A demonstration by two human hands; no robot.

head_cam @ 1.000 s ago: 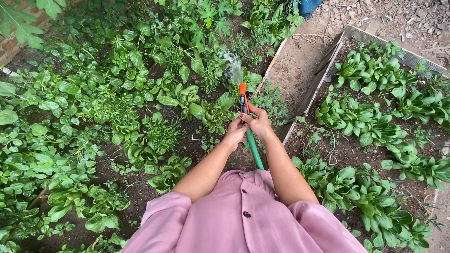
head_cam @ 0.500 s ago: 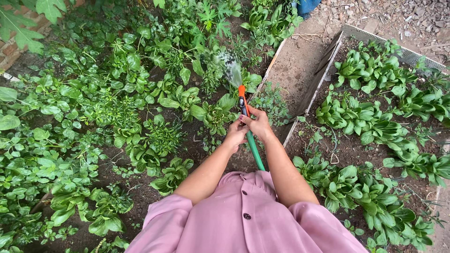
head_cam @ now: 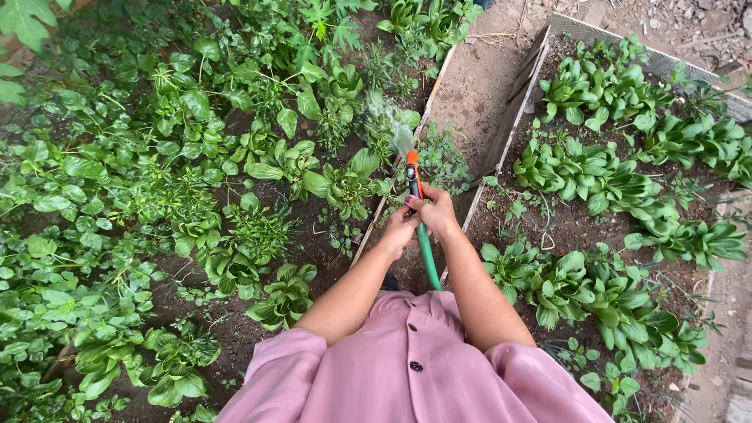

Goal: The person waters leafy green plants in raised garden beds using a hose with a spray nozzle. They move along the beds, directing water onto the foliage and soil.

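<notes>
My right hand (head_cam: 435, 213) and left hand (head_cam: 398, 228) both grasp the green rubber garden hose (head_cam: 427, 254) just below its orange plastic nozzle (head_cam: 411, 161), which sprays water (head_cam: 399, 135) over leafy green plants (head_cam: 342, 182).

There are no packages, labels, signs or screens here.
</notes>
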